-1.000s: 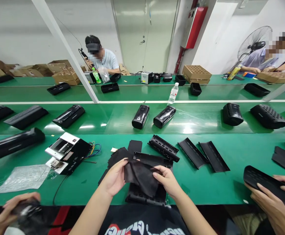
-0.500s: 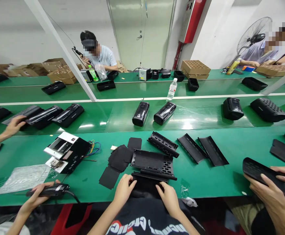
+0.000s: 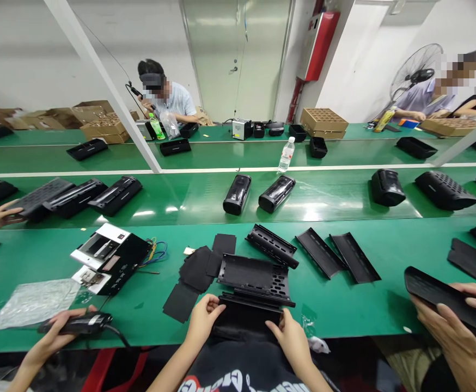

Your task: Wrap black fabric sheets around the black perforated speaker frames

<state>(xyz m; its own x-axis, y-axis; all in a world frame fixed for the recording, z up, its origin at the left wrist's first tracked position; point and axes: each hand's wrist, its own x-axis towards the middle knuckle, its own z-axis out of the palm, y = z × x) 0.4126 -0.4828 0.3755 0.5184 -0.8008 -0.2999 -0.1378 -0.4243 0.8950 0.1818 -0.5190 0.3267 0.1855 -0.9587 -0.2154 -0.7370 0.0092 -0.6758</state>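
Observation:
Low at the table's front edge, a black plastic cover panel is held between my two hands. My left hand grips its left end, thumb on the inner face. At the opposite end, my right hand has its thumb on the face and fingers behind the edge. Right behind this panel lies another black panel with slots, partly overlapped by it. A pile of thin black sheets is spread to the left. One more slotted panel lies farther back, with two plain trough-shaped panels to its right.
A white-and-black device with wires and a plastic bag are on the left. A co-worker's hand holds a corded black tool; another's hands hold a panel at right. Black housings and a water bottle stand beyond.
More of the held panel's face shows now, and my right thumb has shifted slightly along it. At far left, a co-worker's hand has moved left and down along a perforated cover.

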